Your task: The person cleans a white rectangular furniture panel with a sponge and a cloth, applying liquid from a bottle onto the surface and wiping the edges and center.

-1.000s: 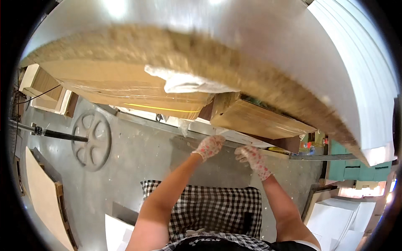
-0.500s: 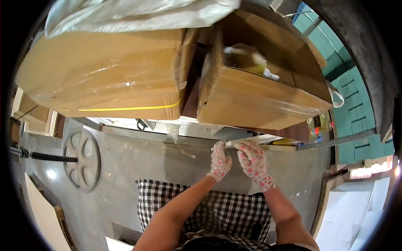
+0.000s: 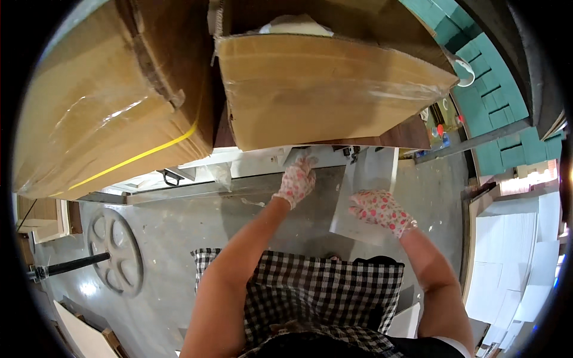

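Both my hands wear white gloves with pink and red spots. My left hand (image 3: 296, 184) is at the front of a white cabinet (image 3: 262, 161) under the large boxes, its fingers curled; what they hold, if anything, is hidden. An open white door panel (image 3: 364, 179) juts out of the cabinet toward me, with dark metal hinges (image 3: 354, 154) at its far end. Over this panel my right hand (image 3: 382, 210) is closed, fingers bent together. Whether it grips the panel or only lies against it does not show.
Two big cardboard boxes, one closed (image 3: 83, 125) and one open-topped (image 3: 334, 89), stand on a dark brown board (image 3: 412, 135) above the cabinet. A grey spoked wheel (image 3: 114, 250) is on the left. White panels (image 3: 501, 262) lean at right, near teal stacks (image 3: 492, 89).
My hands have moved apart: the left is at the cabinet front, the right lower and farther right. The white door panel now shows broadly between them. The view has shifted rightward.
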The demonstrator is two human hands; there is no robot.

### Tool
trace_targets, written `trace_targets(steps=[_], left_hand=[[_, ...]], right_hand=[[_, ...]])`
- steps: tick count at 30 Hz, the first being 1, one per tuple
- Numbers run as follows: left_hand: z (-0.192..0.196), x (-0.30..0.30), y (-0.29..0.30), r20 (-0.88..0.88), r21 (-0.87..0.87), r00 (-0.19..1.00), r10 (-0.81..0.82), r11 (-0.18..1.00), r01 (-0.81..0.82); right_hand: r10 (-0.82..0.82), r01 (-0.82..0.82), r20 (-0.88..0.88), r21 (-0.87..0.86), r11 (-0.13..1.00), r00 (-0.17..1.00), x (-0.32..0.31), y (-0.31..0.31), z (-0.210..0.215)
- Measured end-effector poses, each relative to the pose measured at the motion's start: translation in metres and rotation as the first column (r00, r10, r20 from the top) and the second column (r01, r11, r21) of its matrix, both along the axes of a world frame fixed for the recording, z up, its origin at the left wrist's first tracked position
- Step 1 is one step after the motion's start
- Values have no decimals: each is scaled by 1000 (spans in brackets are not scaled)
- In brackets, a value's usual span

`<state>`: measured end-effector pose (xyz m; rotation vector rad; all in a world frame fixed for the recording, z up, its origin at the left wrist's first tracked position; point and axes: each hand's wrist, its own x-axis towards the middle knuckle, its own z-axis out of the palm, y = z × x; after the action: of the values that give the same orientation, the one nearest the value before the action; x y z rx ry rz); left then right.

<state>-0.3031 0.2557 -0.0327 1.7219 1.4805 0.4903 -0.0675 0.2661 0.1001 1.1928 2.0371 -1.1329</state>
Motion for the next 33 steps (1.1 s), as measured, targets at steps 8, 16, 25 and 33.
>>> trace_targets(steps=[8,16,25,33], left_hand=[[55,-3,12,30,-148,999,-35,988,39],[63,-2,6,-6,-22,992,-127,992,127],[82,-26,24,45,49,999,-19,999,17],[104,-23,53,-115,293,989,93,954,-56]], right_hand=[[337,-236,-62,595,768,940,64,39,-91],[92,-14,-39,855,519,995,-76,189,-137],[-15,129,-145,823,553,989,-99,189,-119],[222,0,-226,700,714,949,-66,126,-46]])
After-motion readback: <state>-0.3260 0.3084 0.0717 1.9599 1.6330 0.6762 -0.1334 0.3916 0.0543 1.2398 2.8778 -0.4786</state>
